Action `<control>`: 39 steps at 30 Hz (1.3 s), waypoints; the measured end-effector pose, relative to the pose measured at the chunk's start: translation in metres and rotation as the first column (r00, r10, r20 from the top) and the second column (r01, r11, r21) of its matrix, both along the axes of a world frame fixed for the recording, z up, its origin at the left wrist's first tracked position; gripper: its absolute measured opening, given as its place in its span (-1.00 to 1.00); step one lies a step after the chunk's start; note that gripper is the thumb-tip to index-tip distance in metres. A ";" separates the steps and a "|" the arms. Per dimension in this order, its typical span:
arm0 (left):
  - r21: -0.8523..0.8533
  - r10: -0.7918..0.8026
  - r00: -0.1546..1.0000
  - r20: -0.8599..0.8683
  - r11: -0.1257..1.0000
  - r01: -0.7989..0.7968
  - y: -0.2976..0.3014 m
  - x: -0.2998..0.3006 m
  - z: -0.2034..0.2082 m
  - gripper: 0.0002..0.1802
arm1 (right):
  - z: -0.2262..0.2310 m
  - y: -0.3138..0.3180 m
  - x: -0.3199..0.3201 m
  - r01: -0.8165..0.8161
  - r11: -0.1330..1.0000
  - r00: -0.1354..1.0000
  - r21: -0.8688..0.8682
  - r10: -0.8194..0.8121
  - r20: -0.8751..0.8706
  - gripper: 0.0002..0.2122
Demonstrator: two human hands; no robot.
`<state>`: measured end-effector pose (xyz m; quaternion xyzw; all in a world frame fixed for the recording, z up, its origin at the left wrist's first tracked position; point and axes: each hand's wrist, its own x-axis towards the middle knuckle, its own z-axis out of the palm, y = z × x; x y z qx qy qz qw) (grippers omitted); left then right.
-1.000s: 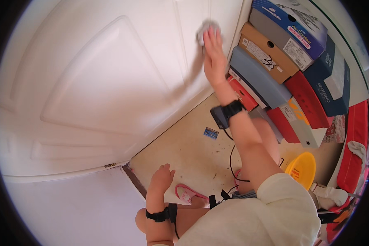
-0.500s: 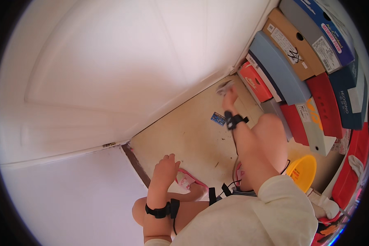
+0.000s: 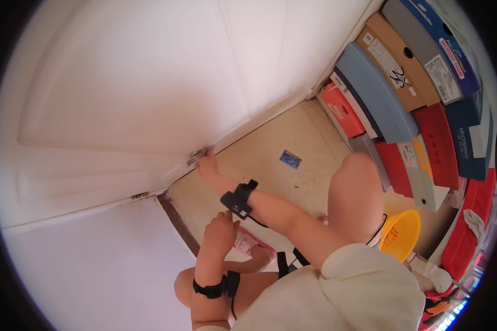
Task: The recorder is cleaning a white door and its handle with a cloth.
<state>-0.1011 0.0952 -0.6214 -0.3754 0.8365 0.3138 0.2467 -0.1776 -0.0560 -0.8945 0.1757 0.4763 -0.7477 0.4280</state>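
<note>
My right hand [image 3: 208,169] is closed on a small grey-and-white cloth [image 3: 197,156]. It presses the cloth against the bottom of the white panelled door [image 3: 121,99], just above the floor. Motion blurs the cloth a little. Below my right wrist, my left hand [image 3: 221,233] hangs loosely bent above my knee and a pink slipper [image 3: 245,244]. Its fingers are slightly apart, with nothing visible in them. Black straps [image 3: 239,199] with a small device and cable circle both forearms.
A small blue printed card [image 3: 290,159] lies on the beige floor [image 3: 259,187]. Stacked shoe boxes [image 3: 375,94] line the right side. A yellow bucket [image 3: 401,236] stands right of my knee, near a red bag-like item [image 3: 463,237]. A pale wall [image 3: 105,265] meets the door at left.
My right hand has moved left along the door's bottom with the cloth, from near the shoe boxes toward the door's left side. My left hand has stayed almost in place.
</note>
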 end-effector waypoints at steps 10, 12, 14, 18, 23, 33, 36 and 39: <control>-0.028 0.056 0.997 0.056 0.998 -0.054 -0.002 0.050 0.026 -0.61 | -0.055 0.061 -0.228 -0.282 0.685 -0.313 0.672 0.596 -0.739 -0.82; -0.074 -0.065 0.991 -0.113 0.996 0.056 0.015 0.007 0.029 -0.61 | -0.035 0.125 -0.463 0.047 0.359 -0.248 0.932 0.908 -0.337 -0.82; -0.109 0.042 0.996 0.075 0.993 -0.034 0.011 0.053 0.027 -0.61 | -0.062 0.083 -0.331 -0.195 0.978 0.678 0.076 0.191 -0.710 -0.69; -0.071 0.064 0.996 0.058 0.996 -0.060 0.022 0.059 0.044 -0.62 | -0.046 0.044 -0.263 0.159 0.986 0.970 -0.050 -0.165 -0.176 -0.60; -0.153 0.075 0.997 -0.012 0.985 -0.076 0.033 0.067 0.045 -0.63 | -0.090 0.019 -0.119 -0.039 0.984 0.999 -0.176 0.039 -0.003 -0.64; -0.280 0.272 0.962 0.017 0.925 -0.257 0.076 0.057 0.040 -0.63 | -0.047 -0.011 0.101 -0.665 0.702 0.178 0.254 0.480 -0.859 -0.74; -0.226 0.276 0.960 -0.040 0.934 -0.277 0.073 0.071 0.054 -0.70 | -0.002 -0.001 0.111 -0.679 0.525 0.058 0.513 0.735 -0.675 -0.66; -0.240 0.240 0.971 -0.004 0.942 -0.234 0.065 0.076 0.062 -0.75 | 0.029 0.015 0.046 -0.739 0.404 0.018 0.539 0.812 -0.583 -0.58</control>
